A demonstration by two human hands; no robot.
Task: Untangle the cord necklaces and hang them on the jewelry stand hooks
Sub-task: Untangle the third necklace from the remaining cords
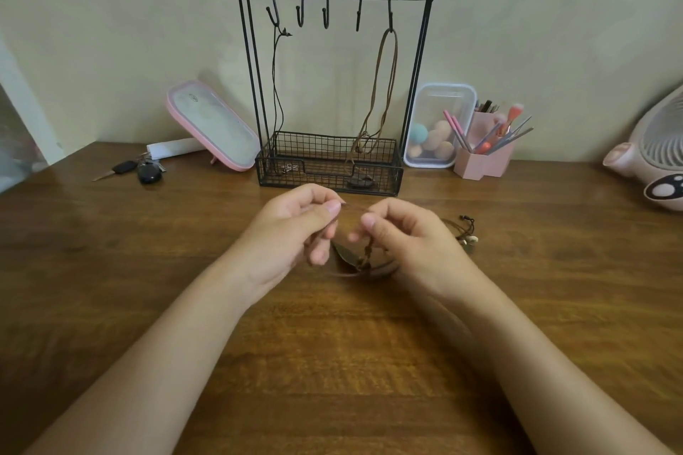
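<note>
A black wire jewelry stand stands at the back of the wooden table. A thin black cord necklace hangs from its leftmost hook, and a brown cord necklace hangs from the rightmost hook, its pendant in the wire basket. My left hand and my right hand each pinch a brown cord stretched between them just above the table. Its dark leaf-shaped pendant dangles below. Another cord with small beads lies to the right of my right hand.
A pink-framed mirror leans left of the stand, with car keys in front of it. Right of the stand are a clear box of sponges, a pink brush holder and a pink fan.
</note>
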